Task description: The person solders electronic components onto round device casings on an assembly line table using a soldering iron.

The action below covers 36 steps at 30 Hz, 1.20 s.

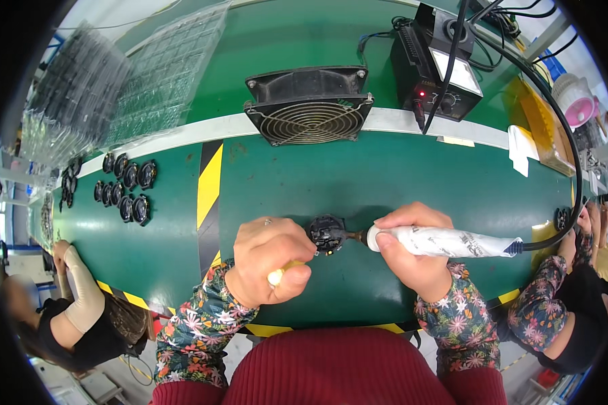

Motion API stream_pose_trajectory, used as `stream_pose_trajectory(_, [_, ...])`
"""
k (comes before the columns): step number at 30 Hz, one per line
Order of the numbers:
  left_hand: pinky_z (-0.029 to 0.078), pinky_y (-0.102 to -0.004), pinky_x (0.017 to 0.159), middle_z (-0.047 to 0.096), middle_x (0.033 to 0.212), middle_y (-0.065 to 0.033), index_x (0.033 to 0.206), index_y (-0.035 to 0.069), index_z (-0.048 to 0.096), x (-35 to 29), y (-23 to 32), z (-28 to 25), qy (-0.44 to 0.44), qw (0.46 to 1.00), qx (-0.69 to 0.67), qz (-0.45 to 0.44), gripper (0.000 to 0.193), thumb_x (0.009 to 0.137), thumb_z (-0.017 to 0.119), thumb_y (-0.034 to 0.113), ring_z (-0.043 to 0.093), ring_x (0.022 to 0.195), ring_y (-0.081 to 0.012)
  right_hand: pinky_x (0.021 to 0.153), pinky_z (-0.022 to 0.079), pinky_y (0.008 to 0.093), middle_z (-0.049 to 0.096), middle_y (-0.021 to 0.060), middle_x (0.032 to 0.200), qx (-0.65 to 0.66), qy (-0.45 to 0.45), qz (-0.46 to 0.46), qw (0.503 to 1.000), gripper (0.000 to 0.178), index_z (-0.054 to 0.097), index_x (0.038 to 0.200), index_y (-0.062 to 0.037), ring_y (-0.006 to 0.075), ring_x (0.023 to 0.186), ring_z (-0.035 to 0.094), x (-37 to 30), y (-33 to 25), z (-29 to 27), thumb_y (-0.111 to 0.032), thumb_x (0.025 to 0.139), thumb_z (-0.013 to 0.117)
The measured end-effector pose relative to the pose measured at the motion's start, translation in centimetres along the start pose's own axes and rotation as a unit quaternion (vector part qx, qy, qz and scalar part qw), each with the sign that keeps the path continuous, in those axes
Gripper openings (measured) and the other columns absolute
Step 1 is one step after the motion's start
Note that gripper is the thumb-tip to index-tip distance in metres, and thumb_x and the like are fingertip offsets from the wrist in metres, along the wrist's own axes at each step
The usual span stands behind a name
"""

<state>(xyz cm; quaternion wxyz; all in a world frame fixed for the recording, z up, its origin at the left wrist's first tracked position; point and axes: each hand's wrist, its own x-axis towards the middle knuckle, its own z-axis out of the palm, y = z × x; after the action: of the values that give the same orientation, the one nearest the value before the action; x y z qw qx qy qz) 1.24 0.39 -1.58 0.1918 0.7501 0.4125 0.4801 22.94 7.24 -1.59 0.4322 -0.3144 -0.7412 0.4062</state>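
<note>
My right hand [415, 250] is closed round a soldering iron [452, 241] whose handle is wrapped in white printed material. The iron's tip points left and meets, or nearly meets, a small round black part [327, 233] with tiny metal bits on its edge. Beside that part, on its left, my left hand [270, 260] is closed on a slim yellow-ended tool [277, 275]. Its kind cannot be made out, since my fingers cover most of it. Whether my left fingertips also touch the black part is hard to tell.
A black fan [311, 123] stands ahead of my hands. Far right sits a black soldering station [439, 74]; a thick black cable [566, 142] loops to the iron. Several round black parts [130, 174] lie left of the striped tape [210, 185]. Clear trays [162, 74] are stacked far left. Co-workers sit on both sides.
</note>
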Motion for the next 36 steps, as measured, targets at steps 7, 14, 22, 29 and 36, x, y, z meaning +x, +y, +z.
stream_pose_trajectory(7, [0.047, -0.033, 0.053, 0.062, 0.068, -0.0095, 0.074, 0.005, 0.055, 0.02, -0.02, 0.11, 0.008, 1.0, 0.002, 0.01, 0.041, 0.095, 0.044, 0.039, 0.06, 0.056, -0.0231, 0.053, 0.048, 0.0269, 0.065, 0.0056, 0.069, 0.007, 0.002, 0.007, 1.0, 0.012, 0.061, 0.074, -0.0042, 0.0155, 0.057, 0.062, -0.06, 0.18, 0.37, -0.006, 0.071, 0.072])
stream_pose_trajectory(14, [0.047, -0.0326, 0.053, 0.062, 0.069, -0.0094, 0.074, 0.005, 0.054, 0.02, -0.1, 0.06, 0.006, 1.0, -0.004, 0.009, 0.041, 0.095, 0.044, 0.039, 0.06, 0.057, -0.0228, 0.052, 0.047, 0.027, 0.065, 0.0056, 0.069, 0.004, 0.009, 0.005, 1.0, 0.012, 0.061, 0.074, -0.0044, 0.0158, 0.056, 0.062, -0.08, 0.43, 0.53, -0.007, 0.071, 0.072])
stream_pose_trajectory(22, [0.048, -0.0326, 0.053, 0.062, 0.069, -0.0092, 0.074, 0.005, 0.054, 0.05, -0.22, -0.04, 0.003, 1.0, -0.006, 0.015, 0.041, 0.095, 0.044, 0.038, 0.06, 0.057, -0.0228, 0.052, 0.047, 0.0272, 0.064, 0.0052, 0.068, 0.003, 0.006, 0.006, 1.0, 0.011, 0.061, 0.074, -0.0046, 0.0156, 0.056, 0.061, 0.0, 0.41, 0.53, -0.006, 0.071, 0.072])
stream_pose_trajectory(29, [0.048, -0.0327, 0.053, 0.062, 0.07, -0.0091, 0.073, 0.005, 0.054, 0.03, -0.17, -0.09, 0.0, 1.0, -0.005, 0.01, 0.04, 0.095, 0.044, 0.038, 0.06, 0.057, -0.0227, 0.053, 0.047, 0.0269, 0.065, 0.0055, 0.07, 0.007, 0.007, 0.011, 1.0, 0.011, 0.062, 0.075, -0.0041, 0.0158, 0.057, 0.061, 0.0, 0.33, 0.49, -0.006, 0.071, 0.072])
stream_pose_trajectory(36, [0.048, -0.0329, 0.054, 0.062, 0.07, -0.009, 0.073, 0.005, 0.054, -0.02, -0.21, -0.18, -0.002, 1.0, 0.0, 0.005, 0.04, 0.095, 0.044, 0.038, 0.06, 0.057, -0.0228, 0.053, 0.048, 0.027, 0.065, 0.0057, 0.07, 0.003, 0.005, 0.004, 1.0, 0.012, 0.061, 0.075, -0.004, 0.016, 0.057, 0.062, 0.04, 0.41, 0.55, -0.006, 0.071, 0.072])
